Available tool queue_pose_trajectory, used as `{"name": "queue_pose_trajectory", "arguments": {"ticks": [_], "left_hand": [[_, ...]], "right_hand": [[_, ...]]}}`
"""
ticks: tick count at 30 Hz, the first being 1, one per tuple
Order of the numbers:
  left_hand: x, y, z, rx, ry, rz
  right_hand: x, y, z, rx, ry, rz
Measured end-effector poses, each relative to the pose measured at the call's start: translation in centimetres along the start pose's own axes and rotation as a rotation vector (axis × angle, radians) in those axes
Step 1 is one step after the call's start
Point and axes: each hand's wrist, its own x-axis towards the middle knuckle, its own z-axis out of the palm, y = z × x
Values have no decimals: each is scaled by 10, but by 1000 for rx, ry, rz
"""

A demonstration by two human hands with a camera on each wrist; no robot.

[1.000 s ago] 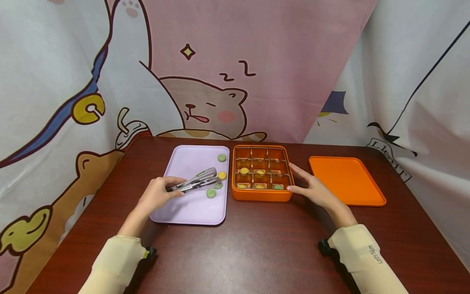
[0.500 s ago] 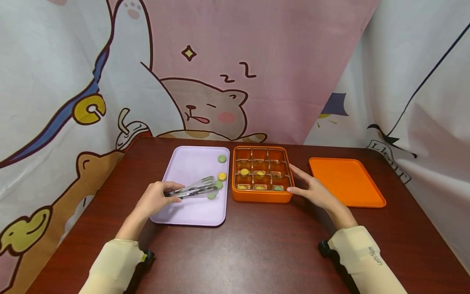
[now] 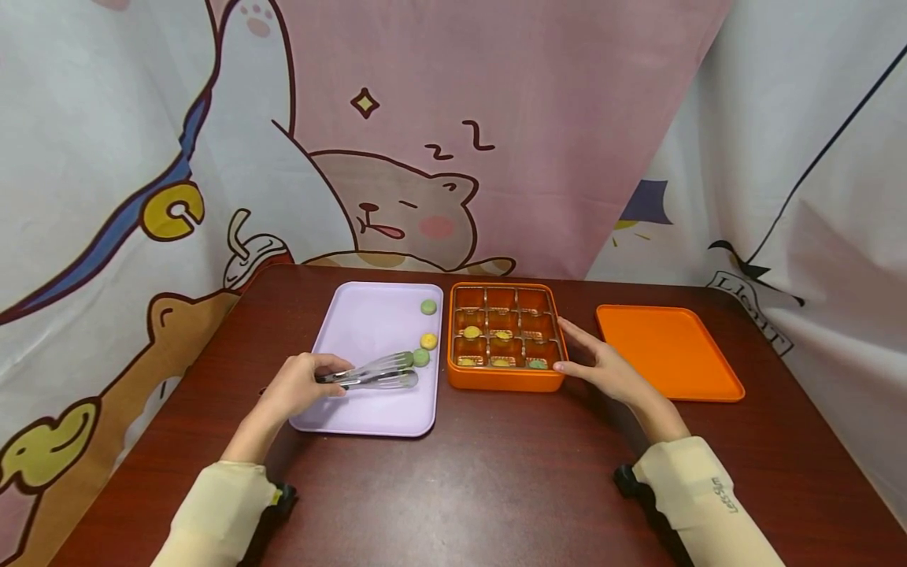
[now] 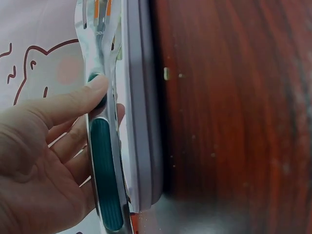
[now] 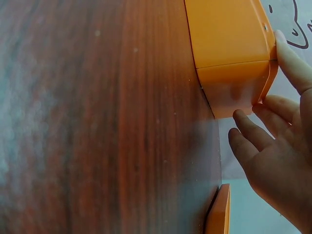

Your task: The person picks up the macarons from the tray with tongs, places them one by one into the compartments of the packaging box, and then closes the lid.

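Note:
My left hand [image 3: 301,383] holds a pair of tongs [image 3: 375,372] low over the lilac tray [image 3: 361,315]. In the left wrist view my thumb presses the tongs' handle, with its dark green grip [image 4: 106,170]. Their clear tips stand apart beside a small round green macaron-like piece [image 3: 421,357]. Some green shows at the upper tip; whether a piece lies between the tips I cannot tell. Farther back are a yellow piece [image 3: 428,341] and a green one [image 3: 428,307]. My right hand [image 3: 609,367] touches the right side of the orange box [image 3: 506,381], its fingers fairly straight.
The box has a clear divided insert; yellow pieces [image 3: 472,332] and one green piece [image 3: 538,364] sit in its middle and front rows. An orange lid [image 3: 666,354] lies flat to the right. Behind the table [image 3: 496,488] hangs a printed curtain [image 3: 538,118].
The tongs have moved toward me and slightly left, from near the yellow piece to the front green piece's spot, which they now cover. My right hand stays at the box.

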Motion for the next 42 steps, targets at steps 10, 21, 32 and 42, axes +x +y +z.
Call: {"name": "queue_pose_trajectory", "arguments": {"ticks": [10,21,32,42], "left_hand": [[1,0,1,34,11,24],[2,1,1,48,6,48],[5,6,-2,10,16,64],[14,19,-6,4,61,62]], "right_hand": [[1,4,0,9,-1,-22],[0,4,1,22,2,-26],[-1,2,0,14,1,-17],[-1,2,0,-2,3,-16]]}}
